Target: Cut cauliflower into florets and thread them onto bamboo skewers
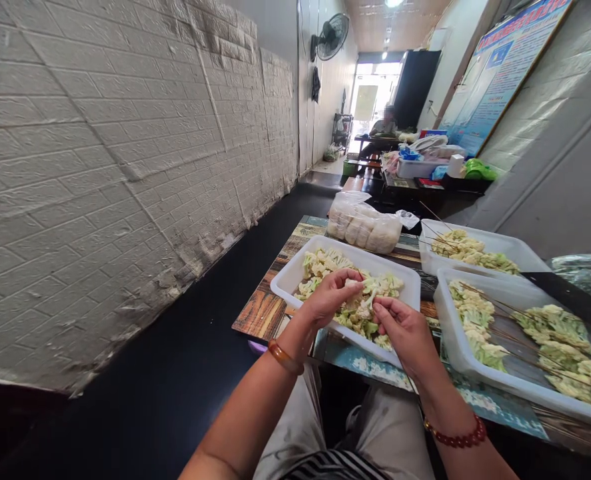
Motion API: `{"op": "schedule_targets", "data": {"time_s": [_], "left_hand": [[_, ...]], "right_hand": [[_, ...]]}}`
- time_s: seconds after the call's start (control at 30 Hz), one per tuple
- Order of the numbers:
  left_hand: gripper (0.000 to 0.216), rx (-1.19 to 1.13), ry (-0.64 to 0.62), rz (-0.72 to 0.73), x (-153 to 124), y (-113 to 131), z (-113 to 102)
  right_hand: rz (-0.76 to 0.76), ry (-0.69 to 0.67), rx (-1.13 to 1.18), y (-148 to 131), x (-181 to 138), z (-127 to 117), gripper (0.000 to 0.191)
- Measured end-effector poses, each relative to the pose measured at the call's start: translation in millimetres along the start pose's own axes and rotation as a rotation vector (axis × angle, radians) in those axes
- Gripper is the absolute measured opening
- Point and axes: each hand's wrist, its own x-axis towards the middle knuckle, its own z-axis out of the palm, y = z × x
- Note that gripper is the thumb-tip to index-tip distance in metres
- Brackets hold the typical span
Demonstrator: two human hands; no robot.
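Observation:
My left hand is closed, thumb and fingers pinching a pale cauliflower floret above a white plastic tub. My right hand meets it from the other side, fingertips pinched at the floret's stem. A thin dark line like a skewer shows beneath my right wrist; whether that hand grips it, I cannot tell. Loose cauliflower pieces fill the white tub under both hands. To the right, another white tub contains cauliflower threaded on thin skewers.
Behind the near tub sits a clear bag of round white items. A third tub with skewered cauliflower stands at the back right of the wooden table. Farther off, a person sits beyond a cluttered table. A brick-patterned wall runs along the left.

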Motion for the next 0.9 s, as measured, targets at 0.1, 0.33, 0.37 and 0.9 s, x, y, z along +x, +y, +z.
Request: {"op": "schedule_targets", "data": {"time_s": [0.1,0.33,0.37,0.9], "left_hand": [[0.034,-0.034,0.034,-0.034,1.4,-2.1,-1.1],[0.040,-0.096,0.065,-0.061,3.9,-6.8,-1.4],[0.040,-0.101,0.064,-0.068,3.7,-6.3,-0.9],[0.041,-0.145,0.156,-0.029,3.3,0.1,4.5]], "right_hand": [[-0.013,0.033,0.023,1.3,-0.1,-0.4,0.042],[-0.031,0.058,0.030,2.9,-0.8,0.0,0.042],[-0.031,0.057,0.028,2.9,-1.0,0.0,0.041],[-0.107,0.059,-0.098,-6.6,-7.9,-1.3,0.037]]}}
